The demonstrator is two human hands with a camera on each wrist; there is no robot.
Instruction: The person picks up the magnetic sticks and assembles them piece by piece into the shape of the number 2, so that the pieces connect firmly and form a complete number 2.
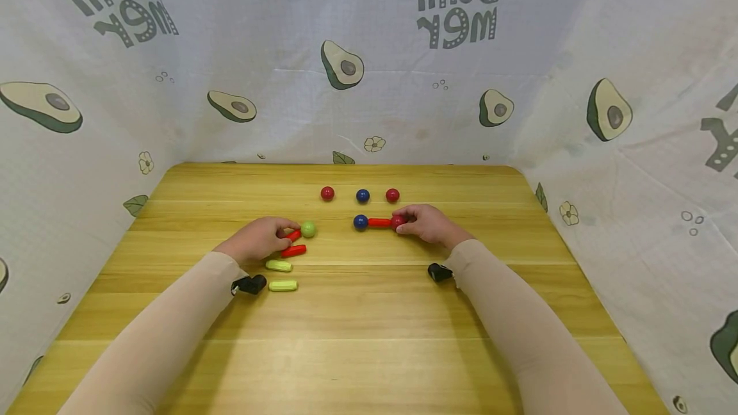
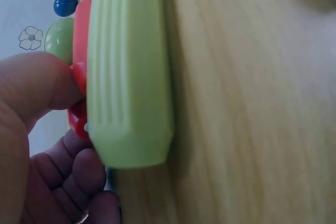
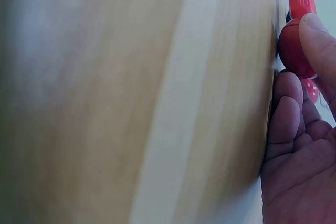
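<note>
My left hand pinches a short red rod between thumb and fingers. A green ball sits at the rod's far end; I cannot tell whether the two are joined. Just nearer lies a second red rod, then two yellow-green rods, one of them a ribbed rod large in the left wrist view. My right hand holds a red ball between thumb and fingers. From that ball a red rod runs left to a blue ball, the three in one straight line.
Behind the hands stand a red ball, a blue ball and another red ball in a row. The wooden table meets a printed cloth at its back and sides.
</note>
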